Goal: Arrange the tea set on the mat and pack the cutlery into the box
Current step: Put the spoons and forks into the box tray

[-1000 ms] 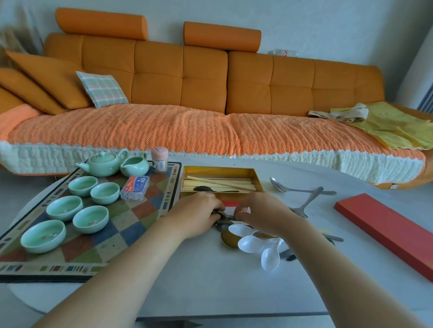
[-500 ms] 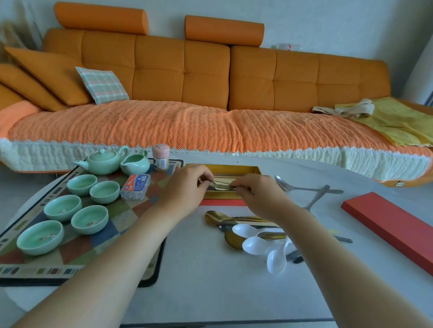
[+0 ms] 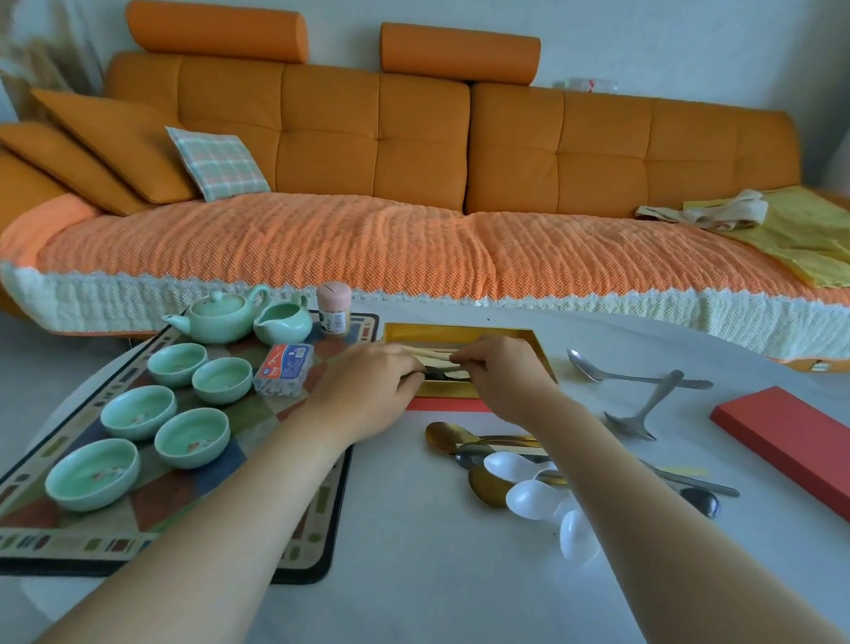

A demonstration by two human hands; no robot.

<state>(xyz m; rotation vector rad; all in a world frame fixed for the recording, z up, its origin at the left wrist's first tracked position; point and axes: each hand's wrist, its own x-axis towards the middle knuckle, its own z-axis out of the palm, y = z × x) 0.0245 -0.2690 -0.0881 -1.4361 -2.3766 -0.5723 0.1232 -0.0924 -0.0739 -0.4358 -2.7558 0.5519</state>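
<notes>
A gold-lined box (image 3: 457, 332) lies on the white table, with pale chopsticks and a dark utensil (image 3: 444, 371) inside. My left hand (image 3: 366, 388) and my right hand (image 3: 499, 376) both reach into the box, fingers pinched on the ends of that dark utensil. Loose cutlery lies right of my arm: gold spoons (image 3: 443, 436), white plastic spoons (image 3: 534, 497) and steel spoons (image 3: 631, 379). On the patterned mat (image 3: 251, 520) stand a pale green teapot (image 3: 217, 315), a pitcher (image 3: 283, 324) and several green cups (image 3: 192, 437).
A red box lid (image 3: 803, 444) lies at the table's right edge. A pink-capped small jar (image 3: 333, 308) and a blue packet (image 3: 283, 367) sit on the mat near the box. An orange sofa (image 3: 422, 172) runs behind the table.
Both hands lifted a dark utensil from the cutlery pile and carried it away from me into the box, where they now hold it low among the chopsticks.
</notes>
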